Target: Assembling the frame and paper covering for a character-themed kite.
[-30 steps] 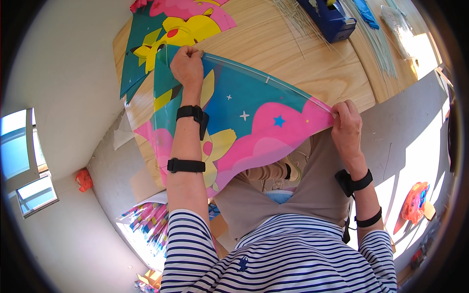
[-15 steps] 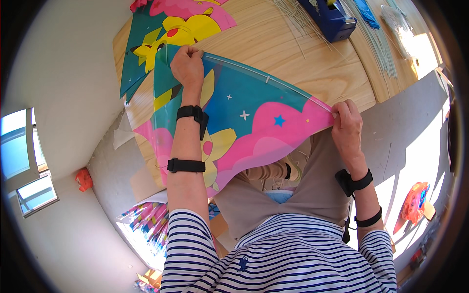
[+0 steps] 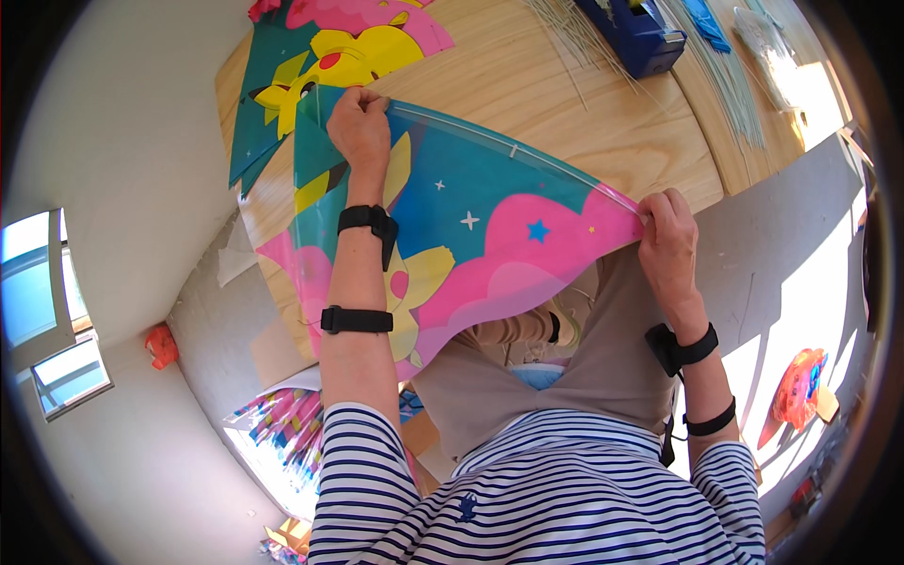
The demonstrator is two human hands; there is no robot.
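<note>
From my remote seat, I have the left hand [image 3: 360,132] and right hand [image 3: 669,231], well apart, pinching the teal-and-pink glossy plastic sheet [image 3: 461,240] over the pale wooden table [image 3: 650,137], seemingly to stretch its white-rodded side.

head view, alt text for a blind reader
Left hand and right hand hold a teal-and-pink kite sail by its rod-lined edge, partly over a wooden table. Beyond lie thin rods and a blue tape dispenser.

A wooden worktable [image 3: 480,89], blue tape dispenser [image 3: 652,55], loose thin rods [image 3: 739,104] and stacked printed sheets [image 3: 377,55] suggest a craft workshop.
</note>
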